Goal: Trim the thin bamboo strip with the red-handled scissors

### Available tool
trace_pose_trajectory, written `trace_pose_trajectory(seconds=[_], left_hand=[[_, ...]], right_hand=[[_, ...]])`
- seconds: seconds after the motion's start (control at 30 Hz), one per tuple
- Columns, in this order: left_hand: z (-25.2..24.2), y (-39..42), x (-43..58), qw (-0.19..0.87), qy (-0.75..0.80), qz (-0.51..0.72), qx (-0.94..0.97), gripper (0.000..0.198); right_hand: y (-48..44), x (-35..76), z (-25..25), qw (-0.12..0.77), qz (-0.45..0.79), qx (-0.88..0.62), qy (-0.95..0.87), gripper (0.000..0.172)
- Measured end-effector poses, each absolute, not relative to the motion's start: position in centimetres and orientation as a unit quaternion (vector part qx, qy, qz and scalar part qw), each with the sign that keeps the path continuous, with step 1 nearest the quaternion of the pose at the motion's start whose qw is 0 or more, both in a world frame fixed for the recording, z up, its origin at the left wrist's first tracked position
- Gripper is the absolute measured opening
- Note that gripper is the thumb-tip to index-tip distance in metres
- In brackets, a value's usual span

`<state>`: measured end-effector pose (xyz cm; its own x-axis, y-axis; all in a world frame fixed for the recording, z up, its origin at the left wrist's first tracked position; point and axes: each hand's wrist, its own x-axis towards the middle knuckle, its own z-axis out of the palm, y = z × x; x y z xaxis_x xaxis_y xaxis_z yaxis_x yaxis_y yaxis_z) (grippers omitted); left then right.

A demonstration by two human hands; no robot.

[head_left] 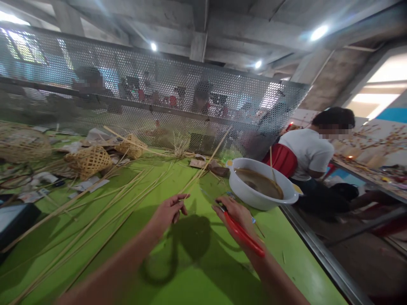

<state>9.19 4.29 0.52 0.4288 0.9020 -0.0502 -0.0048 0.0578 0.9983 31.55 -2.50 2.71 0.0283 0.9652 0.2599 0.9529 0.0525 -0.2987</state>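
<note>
My left hand (170, 209) is over the middle of the green table, thumb and forefinger pinched at the near end of a thin pale bamboo strip (208, 163). Other strips lie close beside that one and slant away toward the mesh. My right hand (235, 212) is closed around a red-handled tool (243, 235). Its handle runs back along my wrist, and a thin, blurred metal part points toward the strip; its exact kind is not clear. Just beyond my right hand stands a white basin (270, 203) of brownish water, with a stick leaning in it.
Long bamboo strips (104, 216) cover the left of the green table (193, 275). Woven baskets (90, 161) and scraps lie farther back, before a perforated metal screen (178, 110). A dark box (19, 224) sits at the left edge. To the right, a person (307, 148) sits beyond the table edge.
</note>
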Motion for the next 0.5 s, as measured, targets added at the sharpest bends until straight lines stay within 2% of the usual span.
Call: trace_pose_trajectory(seconds=[0.1, 0.3, 0.5], left_hand=[[0.0, 4.9, 8.7, 0.566, 0.414, 0.377, 0.605, 0.034], [0.6, 5.2, 7.7, 0.44, 0.423, 0.457, 0.647, 0.026], [6.0, 1.7, 7.2, 0.288, 0.402, 0.543, 0.679, 0.015]], right_hand=[[-2.0, 32.4, 2.1, 0.165, 0.002, -0.707, -0.688, 0.02], [-2.1, 32.5, 1.2, 0.13, 0.007, -0.713, -0.689, 0.052], [-2.4, 33.3, 1.9, 0.129, 0.046, -0.684, -0.716, 0.055]])
